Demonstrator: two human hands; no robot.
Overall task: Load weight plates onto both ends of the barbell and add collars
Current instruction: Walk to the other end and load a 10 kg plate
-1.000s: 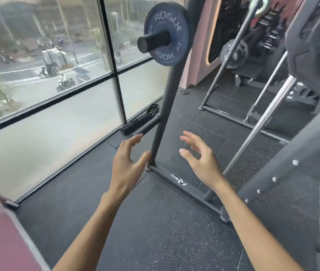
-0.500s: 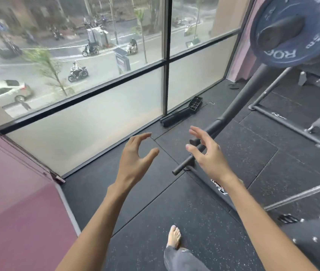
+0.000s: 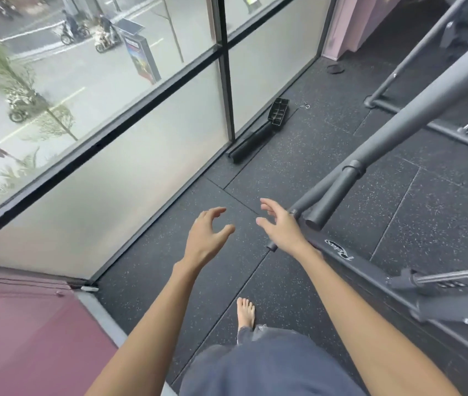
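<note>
Both empty: L hand (image 3: 204, 238), R hand (image 3: 282, 230); rubber flr (image 3: 327, 172)

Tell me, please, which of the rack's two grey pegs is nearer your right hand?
The thinner peg, running behind the right hand; the thicker peg lies beyond it.

marks | we find one white script logo (image 3: 339, 252) on the rack base beam (image 3: 375, 271), just beside our right hand (image 3: 282, 232), upside down to us, letters unclear | street poster (image 3: 139, 57): we read nothing
</note>
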